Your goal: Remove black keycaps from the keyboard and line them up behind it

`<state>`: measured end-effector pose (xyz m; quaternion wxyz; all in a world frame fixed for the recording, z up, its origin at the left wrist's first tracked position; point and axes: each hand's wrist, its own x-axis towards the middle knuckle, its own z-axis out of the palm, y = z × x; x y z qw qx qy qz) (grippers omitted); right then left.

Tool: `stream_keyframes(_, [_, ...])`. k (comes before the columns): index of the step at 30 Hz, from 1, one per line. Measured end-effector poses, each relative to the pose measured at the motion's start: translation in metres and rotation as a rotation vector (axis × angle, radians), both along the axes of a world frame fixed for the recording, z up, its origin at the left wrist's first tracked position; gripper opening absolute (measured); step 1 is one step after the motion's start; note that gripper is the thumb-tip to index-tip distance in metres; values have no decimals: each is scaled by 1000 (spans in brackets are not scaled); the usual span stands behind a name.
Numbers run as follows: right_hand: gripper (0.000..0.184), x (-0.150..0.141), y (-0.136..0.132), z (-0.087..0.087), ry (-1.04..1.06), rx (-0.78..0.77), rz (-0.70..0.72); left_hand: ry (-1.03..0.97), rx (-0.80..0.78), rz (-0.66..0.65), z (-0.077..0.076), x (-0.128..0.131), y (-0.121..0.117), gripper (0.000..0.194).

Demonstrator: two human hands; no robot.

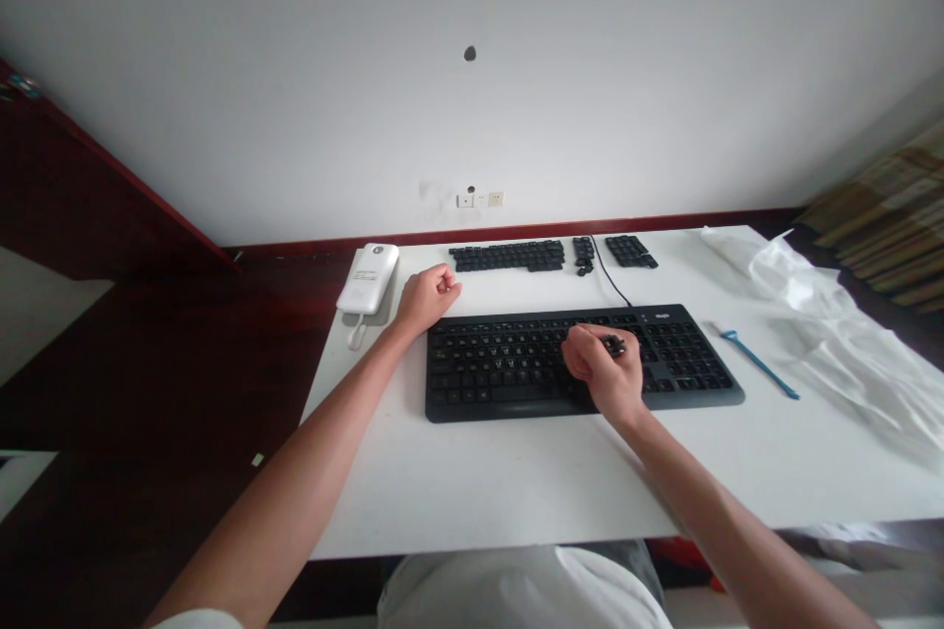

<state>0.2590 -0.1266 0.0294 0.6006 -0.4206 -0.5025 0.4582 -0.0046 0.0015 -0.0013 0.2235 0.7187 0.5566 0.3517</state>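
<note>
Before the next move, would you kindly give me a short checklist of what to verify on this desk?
1. Keyboard resting on the desk: ok.
2. Contents of the right hand identified: cannot tell; a small dark item shows in its grip.
3. Left hand off the keys: ok, curled beside the keyboard's far left corner.
4. Loose dark keys apart from the keyboard: ok, grouped beyond it.
5. Blue tool off the keyboard: ok, lying to its right.

I had a white device (369, 280) lying at the far left corner of the desk (516, 482) and crumpled translucent plastic (848, 344) along its right side. Ahead, sockets (481, 200) sat low on the wall (295, 98); a patterned curtain (885, 216) hung to my right.
</note>
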Motion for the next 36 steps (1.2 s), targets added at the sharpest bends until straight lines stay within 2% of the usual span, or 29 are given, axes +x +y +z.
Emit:
stream_keyframes(16, [56, 2, 1, -6, -30, 38, -3, -4, -4, 1, -1, 1, 0, 21])
stream_keyframes(27, [57, 3, 1, -19, -87, 24, -5, 16, -8, -1, 1, 1, 0, 22])
stream_keyframes(36, [57, 2, 3, -17, -77, 5, -4, 10, 2, 0, -3, 0, 3, 22])
